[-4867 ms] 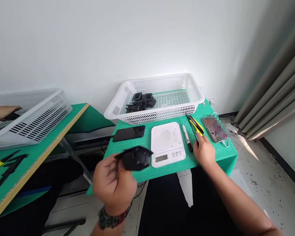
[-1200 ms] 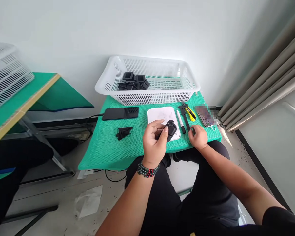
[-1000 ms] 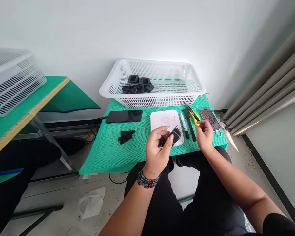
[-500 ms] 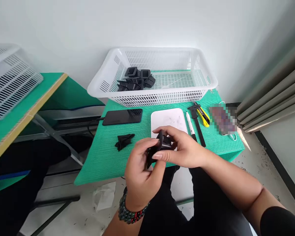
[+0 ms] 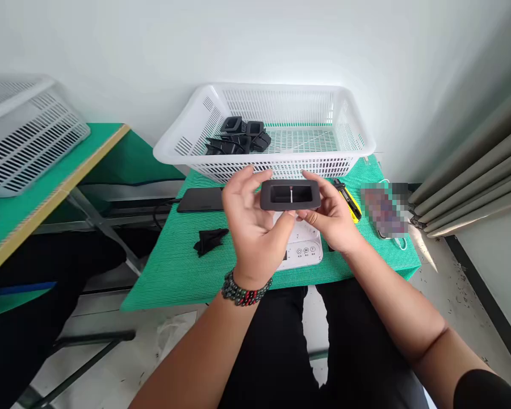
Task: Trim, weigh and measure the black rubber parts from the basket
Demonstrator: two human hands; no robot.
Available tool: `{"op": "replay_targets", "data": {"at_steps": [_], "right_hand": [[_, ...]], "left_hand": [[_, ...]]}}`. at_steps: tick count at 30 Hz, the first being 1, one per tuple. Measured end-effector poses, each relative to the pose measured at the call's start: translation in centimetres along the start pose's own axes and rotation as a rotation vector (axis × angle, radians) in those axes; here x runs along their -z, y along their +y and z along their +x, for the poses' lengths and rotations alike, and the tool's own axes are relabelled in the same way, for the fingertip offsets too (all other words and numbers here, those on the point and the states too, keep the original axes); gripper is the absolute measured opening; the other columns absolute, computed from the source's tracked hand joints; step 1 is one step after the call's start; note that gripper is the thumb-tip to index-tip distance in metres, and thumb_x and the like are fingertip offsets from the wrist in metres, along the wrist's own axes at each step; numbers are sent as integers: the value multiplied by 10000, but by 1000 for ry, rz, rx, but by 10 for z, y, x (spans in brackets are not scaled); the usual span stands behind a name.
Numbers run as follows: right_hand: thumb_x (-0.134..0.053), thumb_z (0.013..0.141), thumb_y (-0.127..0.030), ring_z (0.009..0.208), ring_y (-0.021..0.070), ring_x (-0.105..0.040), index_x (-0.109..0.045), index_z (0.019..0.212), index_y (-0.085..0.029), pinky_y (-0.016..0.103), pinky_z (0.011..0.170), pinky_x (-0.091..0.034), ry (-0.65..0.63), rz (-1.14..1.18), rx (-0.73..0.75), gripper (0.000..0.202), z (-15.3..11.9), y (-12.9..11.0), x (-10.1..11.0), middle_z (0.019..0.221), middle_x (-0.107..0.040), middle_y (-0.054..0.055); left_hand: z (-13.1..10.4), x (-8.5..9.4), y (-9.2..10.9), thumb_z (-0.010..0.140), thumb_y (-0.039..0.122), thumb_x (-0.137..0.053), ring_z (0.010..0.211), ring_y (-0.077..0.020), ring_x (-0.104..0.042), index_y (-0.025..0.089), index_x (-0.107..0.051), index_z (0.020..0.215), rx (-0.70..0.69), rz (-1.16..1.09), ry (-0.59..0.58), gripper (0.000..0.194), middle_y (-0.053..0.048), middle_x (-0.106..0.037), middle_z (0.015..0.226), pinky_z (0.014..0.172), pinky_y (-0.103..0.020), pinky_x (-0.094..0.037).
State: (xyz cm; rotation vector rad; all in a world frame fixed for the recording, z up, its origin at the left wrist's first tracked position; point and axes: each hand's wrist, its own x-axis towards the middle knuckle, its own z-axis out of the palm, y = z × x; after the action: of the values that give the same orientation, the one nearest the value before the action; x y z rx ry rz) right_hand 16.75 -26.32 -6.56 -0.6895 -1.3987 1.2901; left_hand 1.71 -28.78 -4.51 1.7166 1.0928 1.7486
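A black plastic part [image 5: 281,195] is raised above the table between both hands. Its rectangular flange and hollow opening face me, and a thin bright line shows inside. My left hand [image 5: 255,236] closes on its left end, thumb at the lower edge and fingers curled behind and beside it. At the right end, my right hand [image 5: 335,218] pinches it with the thumb below and a finger along the top. Beneath the hands lies a white digital scale [image 5: 309,258], partly covered. A crumpled black piece [image 5: 210,241] rests left of my left hand.
Behind, a white slotted basket [image 5: 272,161] holds several similar black parts [image 5: 238,136]. A black phone [image 5: 200,200] lies left on the green table covering [image 5: 170,278]. A yellow utility knife [image 5: 350,203] and a blurred-out item [image 5: 383,210] lie right. Another basket [image 5: 29,142] stands far left.
Both hands have lifted the black part up and away from me. It is turned so its flanged opening faces me, and the scale's button panel has come into view.
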Motion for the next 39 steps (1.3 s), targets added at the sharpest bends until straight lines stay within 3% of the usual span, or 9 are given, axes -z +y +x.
{"op": "replay_targets", "data": {"at_steps": [5, 8, 14, 21, 26, 35, 39], "right_hand": [[-784, 850, -270, 1025, 192, -720, -468, 1410, -310, 403, 943, -654, -25, -74, 15, 644, 26, 3, 23, 1226, -701, 31], [-773, 806, -185, 947, 175, -714, -501, 1355, -288, 391, 910, -656, -78, -165, 12, 621, 37, -1, 30, 1191, -707, 25], [-703, 800, -135, 960, 174, -698, -519, 1265, -273, 384, 898, -641, -72, -230, 49, 519, 34, 3, 24, 1140, -681, 24], [-643, 849, -144, 1030, 190, -674, -525, 1252, -272, 394, 908, -625, -54, -379, 155, 439, 32, 11, 23, 1170, -666, 38], [-615, 870, -153, 1139, 213, -668, -513, 1306, -287, 434, 982, -615, -26, -424, 207, 467, 29, 19, 24, 1239, -654, 47], [-604, 903, -147, 1220, 240, -664, -487, 1376, -313, 469, 1053, -606, 32, -463, 270, 515, 24, 31, 19, 1346, -628, 68], [-614, 907, -142, 1322, 269, -623, -461, 1436, -303, 487, 1117, -583, 39, -459, 301, 574, 24, 36, 16, 1433, -587, 90]], "left_hand": [[34, 2, -26, 761, 252, -839, 1352, -328, -619, 282, -462, 1418, -120, 18, -144, 758, -150, -583, 1423, 1049, -492, -629], [53, 12, -41, 679, 311, -920, 1216, -311, -685, 283, -479, 1403, -90, 32, -242, 848, -151, -595, 1406, 992, -491, -645], [47, 22, -64, 667, 416, -933, 1128, -308, -730, 261, -509, 1363, -61, 33, -207, 830, -119, -694, 1201, 913, -464, -666], [39, 20, -69, 708, 349, -921, 1051, -261, -749, 229, -567, 1349, -88, 53, -224, 742, -69, -727, 1094, 919, -432, -649], [40, 19, -71, 655, 337, -947, 1071, -297, -756, 255, -614, 1335, 23, 88, -181, 761, -73, -727, 1071, 919, -460, -656], [42, 26, -64, 833, 434, -828, 1082, -189, -775, 196, -561, 1379, -80, 121, -248, 653, -24, -772, 1105, 929, -322, -632], [42, 29, -63, 817, 393, -850, 1066, -190, -781, 206, -564, 1385, -130, 142, -218, 662, -21, -786, 1121, 907, -337, -644]]}}
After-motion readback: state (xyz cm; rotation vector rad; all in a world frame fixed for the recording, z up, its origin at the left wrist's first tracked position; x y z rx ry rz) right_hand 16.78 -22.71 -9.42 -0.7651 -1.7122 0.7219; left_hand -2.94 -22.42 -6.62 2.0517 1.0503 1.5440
